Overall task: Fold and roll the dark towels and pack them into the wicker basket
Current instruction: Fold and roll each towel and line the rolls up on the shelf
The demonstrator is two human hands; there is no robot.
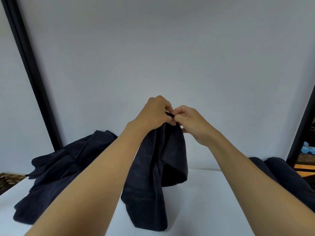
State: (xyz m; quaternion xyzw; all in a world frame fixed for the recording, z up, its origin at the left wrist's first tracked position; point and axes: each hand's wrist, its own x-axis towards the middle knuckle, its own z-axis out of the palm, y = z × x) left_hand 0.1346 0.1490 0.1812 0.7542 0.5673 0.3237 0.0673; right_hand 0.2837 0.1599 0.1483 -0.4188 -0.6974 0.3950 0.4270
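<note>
A dark navy towel [158,167] hangs in front of me, its lower end draped on the white table [204,201]. My left hand [153,113] and my right hand [190,121] are raised close together and both pinch the towel's top edge. A heap of dark towels [59,167] lies on the table at the left. More dark rolled towels [279,169] sit at the right behind my right forearm. No wicker basket shows in the head view.
A white wall [170,57] rises just behind the table. A black post [32,74] slants up at the left and another black frame [303,125] stands at the right, with blue and orange objects beyond it.
</note>
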